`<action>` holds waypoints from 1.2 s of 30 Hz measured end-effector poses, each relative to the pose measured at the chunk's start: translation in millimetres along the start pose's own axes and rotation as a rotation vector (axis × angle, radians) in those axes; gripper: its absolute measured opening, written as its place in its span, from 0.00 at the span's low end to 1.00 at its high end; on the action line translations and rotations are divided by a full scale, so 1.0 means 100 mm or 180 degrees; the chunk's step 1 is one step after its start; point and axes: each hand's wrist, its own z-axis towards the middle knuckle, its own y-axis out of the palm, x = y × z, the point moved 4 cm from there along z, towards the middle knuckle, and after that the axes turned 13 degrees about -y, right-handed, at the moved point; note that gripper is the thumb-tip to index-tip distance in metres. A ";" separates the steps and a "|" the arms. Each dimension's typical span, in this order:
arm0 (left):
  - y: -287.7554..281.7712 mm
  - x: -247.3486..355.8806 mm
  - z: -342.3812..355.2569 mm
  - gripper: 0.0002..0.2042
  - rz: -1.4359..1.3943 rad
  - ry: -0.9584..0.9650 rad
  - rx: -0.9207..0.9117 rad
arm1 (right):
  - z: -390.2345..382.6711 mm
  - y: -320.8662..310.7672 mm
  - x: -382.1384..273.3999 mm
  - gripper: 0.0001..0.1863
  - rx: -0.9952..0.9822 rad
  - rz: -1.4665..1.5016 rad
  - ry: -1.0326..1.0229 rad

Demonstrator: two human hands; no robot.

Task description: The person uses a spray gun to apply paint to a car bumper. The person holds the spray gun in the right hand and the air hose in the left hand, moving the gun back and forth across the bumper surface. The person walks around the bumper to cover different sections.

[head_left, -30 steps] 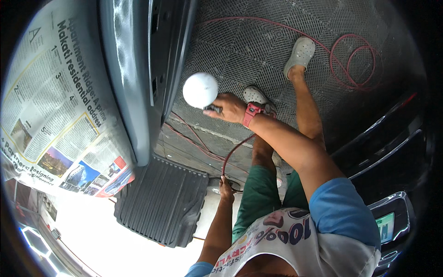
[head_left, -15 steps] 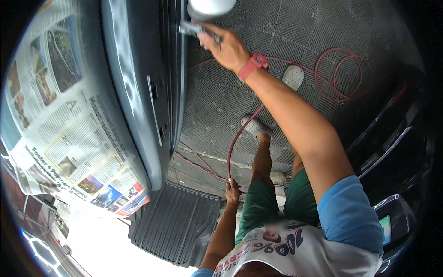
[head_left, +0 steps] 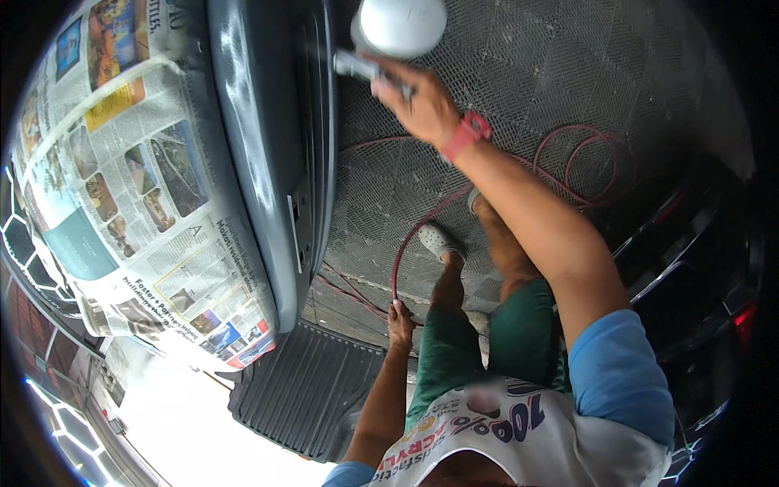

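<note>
My right hand (head_left: 426,105), a red watch at its wrist, is wrapped round a silver spray gun (head_left: 355,65). A round white cup (head_left: 403,27) sits at the gun. The gun's front end points left at a glossy dark grey vehicle body panel (head_left: 272,146), close to its edge but seemingly apart from it. Lower down, my left hand (head_left: 399,325) grips a red air hose (head_left: 415,226), which curves up and right over the floor. Newspaper (head_left: 154,211) covers the area left of the panel.
A black ribbed mat or liner (head_left: 296,390) lies below the panel. The hose's loose coils (head_left: 580,154) rest on the grey textured floor (head_left: 503,73). A dark glossy vehicle (head_left: 690,268) stands close on my right. My feet are in light clogs (head_left: 438,242).
The view has shifted, and the panel, gun and cup now appear farther right and lower. My right foot has stepped leftward. Both hands keep their holds.
</note>
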 end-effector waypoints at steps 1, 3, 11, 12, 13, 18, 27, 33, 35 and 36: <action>-0.03 0.03 -0.04 0.25 0.0220 -0.0003 0.0070 | -0.13 0.04 -0.15 0.27 0.0063 0.0174 -0.0402; -0.04 0.02 -0.17 0.29 0.0678 0.0136 0.0285 | -0.39 0.11 -0.38 0.29 -0.1167 0.0482 0.0247; 0.25 0.50 -0.72 0.32 0.0863 0.0325 0.0146 | 0.62 -0.47 -0.94 0.32 -0.0603 0.0333 0.0265; 0.29 0.55 -0.72 0.32 0.0783 0.0358 0.0061 | 0.87 -0.59 -1.01 0.27 -0.0485 0.0155 0.0480; 0.34 0.62 -0.71 0.32 0.0710 0.0401 -0.0032 | 1.11 -0.70 -1.10 0.29 -0.0249 -0.0052 0.0383; 0.58 0.82 -0.58 0.28 0.0232 0.0437 -0.0183 | 1.73 -0.88 -1.53 0.29 0.0133 -0.0364 -0.0242; 0.96 1.62 -0.79 0.33 0.0397 -0.0015 -0.0155 | 1.30 -0.12 -2.05 0.30 -0.1856 0.0572 0.0564; 1.30 2.53 -1.15 0.33 0.0808 0.0605 -0.0184 | 2.21 -0.26 -1.92 0.33 -0.1793 0.0617 0.0792; 1.33 2.55 -1.34 0.34 0.0897 0.0507 -0.0233 | 2.68 -0.42 -1.82 0.34 -0.1593 0.0221 0.0707; 1.36 2.69 -1.42 0.34 0.0935 0.0519 -0.0281 | 2.93 -0.48 -1.74 0.35 -0.1597 0.0347 0.0934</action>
